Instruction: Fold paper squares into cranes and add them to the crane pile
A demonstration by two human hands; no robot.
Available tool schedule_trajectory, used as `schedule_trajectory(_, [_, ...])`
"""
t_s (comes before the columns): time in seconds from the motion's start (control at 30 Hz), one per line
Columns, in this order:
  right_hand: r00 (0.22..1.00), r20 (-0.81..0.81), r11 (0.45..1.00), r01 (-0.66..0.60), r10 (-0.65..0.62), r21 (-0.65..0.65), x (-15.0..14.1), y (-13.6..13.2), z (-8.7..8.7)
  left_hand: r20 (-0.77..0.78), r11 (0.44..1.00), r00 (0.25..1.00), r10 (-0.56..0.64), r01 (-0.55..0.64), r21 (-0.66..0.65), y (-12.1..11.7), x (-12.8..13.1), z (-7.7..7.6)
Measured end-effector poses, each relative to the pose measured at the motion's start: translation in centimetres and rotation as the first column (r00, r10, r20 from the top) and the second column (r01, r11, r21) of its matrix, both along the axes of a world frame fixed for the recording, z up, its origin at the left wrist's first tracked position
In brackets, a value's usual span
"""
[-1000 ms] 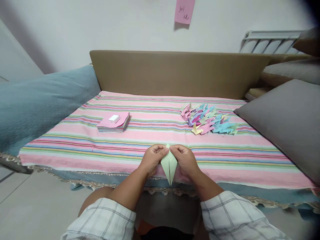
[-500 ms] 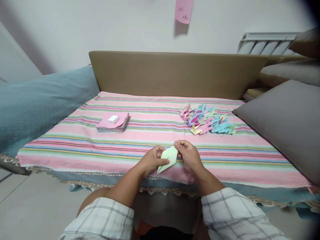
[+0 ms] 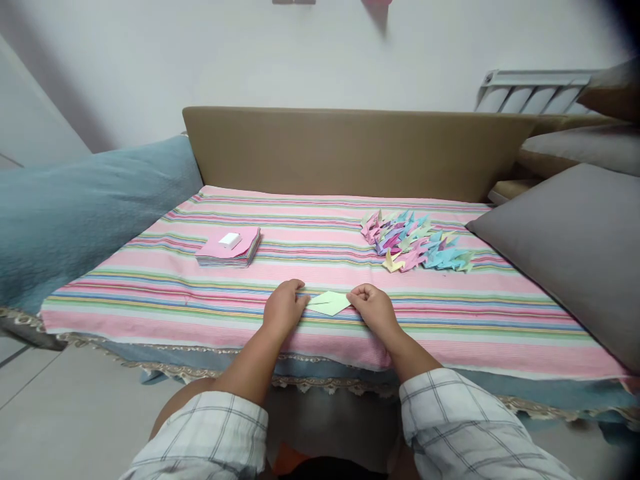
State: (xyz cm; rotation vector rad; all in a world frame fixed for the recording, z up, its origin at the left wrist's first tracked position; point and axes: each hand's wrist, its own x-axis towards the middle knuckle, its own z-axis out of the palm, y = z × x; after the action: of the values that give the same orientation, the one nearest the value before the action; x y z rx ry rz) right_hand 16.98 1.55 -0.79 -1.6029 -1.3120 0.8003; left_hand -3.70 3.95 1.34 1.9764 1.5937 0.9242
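Note:
A pale green folded paper (image 3: 330, 303), kite-shaped with a slit along its left half, lies level just at the striped cloth in front of me. My left hand (image 3: 285, 308) pinches its narrow left tip between thumb and fingers. At the opposite end, my right hand (image 3: 373, 308) grips the right corner, thumb and forefinger together. Beyond my right hand sits a cluster of folded paper cranes (image 3: 413, 243) in pink, blue, purple, yellow and green. Whether the paper touches the cloth I cannot tell.
A stack of coloured paper (image 3: 225, 257) stands at the left with a small white block (image 3: 230, 241) on top. The striped cloth (image 3: 310, 233) covers the seat, bounded by a brown backrest (image 3: 350, 153), a blue armrest (image 3: 110, 187) and a grey cushion (image 3: 565, 247).
The paper has gone from tilted to flat and lies farther forward. My left hand has moved from its lower face out to the left tip. The view has dipped slightly.

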Motion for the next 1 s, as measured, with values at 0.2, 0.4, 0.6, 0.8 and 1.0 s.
schedule_trajectory(0.2, [0.967, 0.255, 0.999, 0.018, -0.009, -0.033, 0.3, 0.1, 0.2, -0.563, 0.86, 0.75, -0.348, 0.494, 0.127, -2.9, 2.2, -1.8])
schedule_trajectory(0.4, [0.818, 0.574, 0.956, -0.165, -0.006, 0.244, -0.6, -0.6, 0.2, -0.698, 0.836, 0.622, -0.355, 0.545, 0.061, -3.8, 2.3, -3.4])
schedule_trajectory(0.6, [0.598, 0.731, 0.85, -0.524, 0.33, 0.045, -2.0, -2.3, -0.5, -0.67, 0.842, 0.634, -0.386, 0.538, 0.024, -3.5, 2.2, -3.0])
schedule_trajectory(0.8, [0.559, 0.728, 0.833, -0.553, 0.397, -0.029, -0.5, -2.1, -1.2, -0.644, 0.842, 0.634, -0.429, 0.538, -0.031, -3.3, 1.4, -2.3])
schedule_trajectory(1.0, [0.619, 0.681, 0.832, -0.554, 0.392, 0.024, 0.2, -1.4, -1.4, -0.684, 0.854, 0.625, -0.376, 0.52, 0.006, -3.4, 0.0, -2.4])
